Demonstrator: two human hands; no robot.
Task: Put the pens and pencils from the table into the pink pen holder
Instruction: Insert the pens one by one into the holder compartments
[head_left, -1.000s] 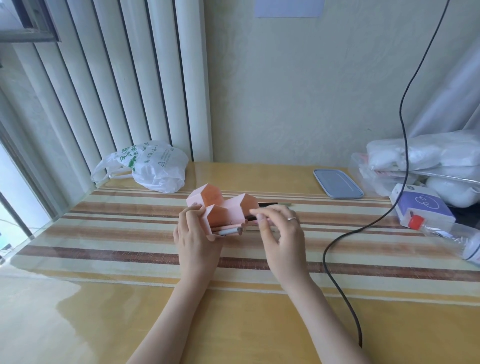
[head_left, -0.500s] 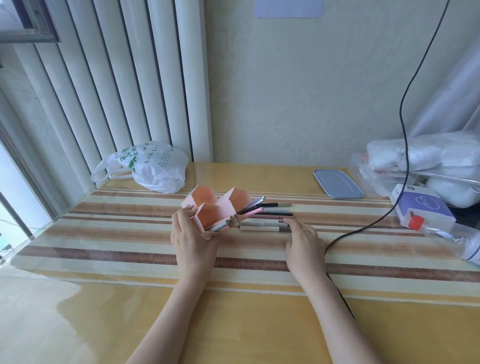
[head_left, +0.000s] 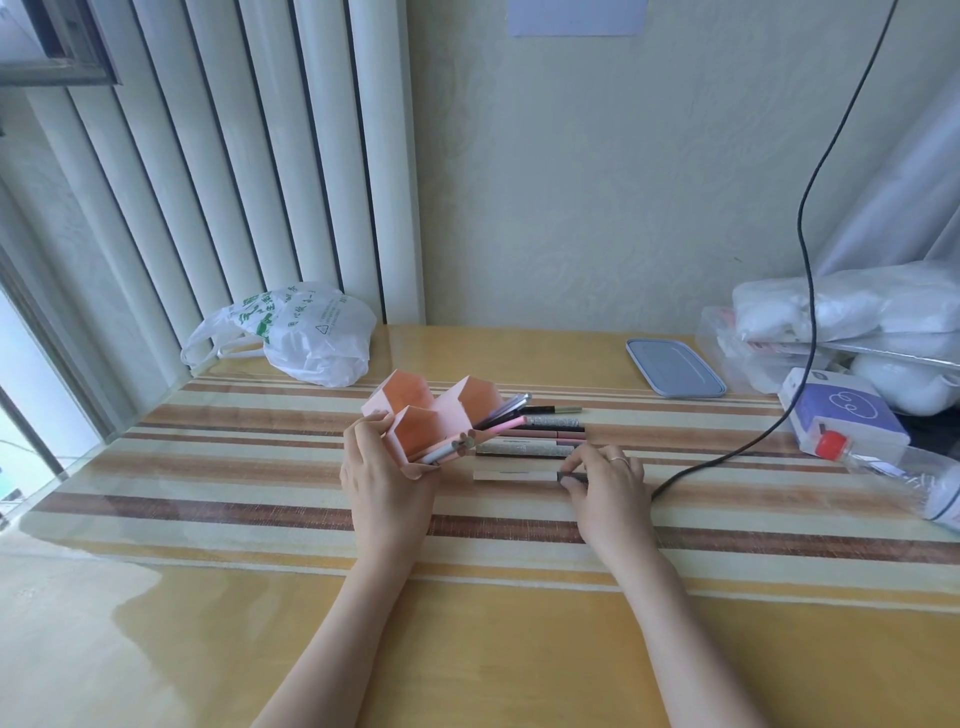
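The pink pen holder (head_left: 415, 415), made of hexagonal cells, is tipped toward me and to the right. My left hand (head_left: 382, 480) grips its near left side. Several pens poke out of its right and near cells. Beside it on the striped mat lie several more pens and pencils (head_left: 540, 434) in a row. The nearest one, a cream pen (head_left: 511, 475) with a dark end, lies apart from the row. My right hand (head_left: 608, 483) pinches its dark right end with thumb and fingertips while it lies on the mat.
A white plastic bag (head_left: 306, 338) sits at the back left. A grey-blue lid (head_left: 672, 366), a purple box (head_left: 844, 415), a red-capped bottle (head_left: 893, 473) and stacked white packages (head_left: 852, 312) crowd the right. A black cable (head_left: 727, 457) runs across the mat behind my right hand.
My right hand left the holder, dropped to the mat and closed on the cream pen's end. The holder tilted, showing its open cells and the pens inside.
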